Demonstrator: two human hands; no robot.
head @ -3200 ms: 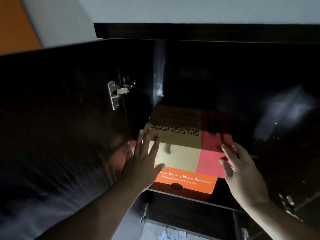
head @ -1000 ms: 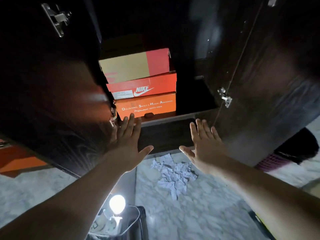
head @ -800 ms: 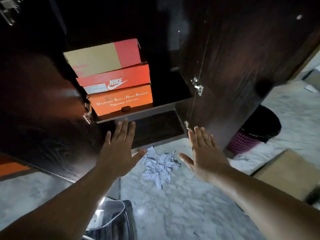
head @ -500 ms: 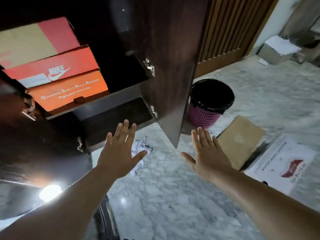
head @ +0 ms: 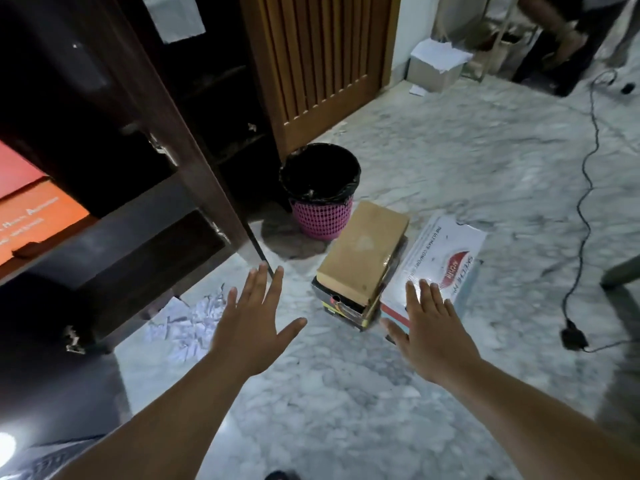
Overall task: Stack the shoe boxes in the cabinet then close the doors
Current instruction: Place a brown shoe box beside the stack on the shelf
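An orange box (head: pixel 31 220) sits on the cabinet (head: pixel 114 216) shelf, lettering blurred. On the floor lie a brown-lidded box (head: pixel 362 252) and a white box (head: pixel 441 258) reading "THE ULTIMATE COMFORT". Left hand (head: pixel 254 323) and right hand (head: pixel 431 332) hover spread, empty.

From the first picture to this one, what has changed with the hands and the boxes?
Both hands let go of the stacked boxes and drew back out of the cabinet. The left hand and right hand now hover open over the floor, turned toward the brown-lidded box and the white box. The orange box stays on its shelf, and the doors are still open.
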